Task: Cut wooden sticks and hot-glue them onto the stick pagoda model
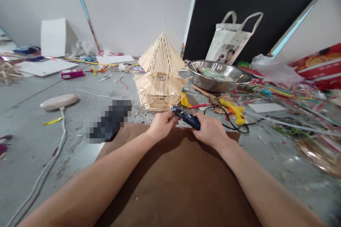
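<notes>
My right hand (210,130) is closed around a dark blue hand tool (186,117) with pale smears on it; its exact kind is not clear. The tool's far end points left, close to my left hand (162,125). That hand has its fingertips pinched together, and whatever lies between them is too small or hidden to make out. Just beyond both hands stands a pavilion model (161,88) made of thin wooden sticks, with a pointed roof and a flared lower roof. Under my forearms spreads a brown cloth (170,177).
A yellow glue gun (233,110) with a black cord lies to the right, near a steel bowl (221,79) and a tote bag (226,42). At left are a white power strip (59,101) and a blurred-out dark object (109,120). Scraps litter the right side.
</notes>
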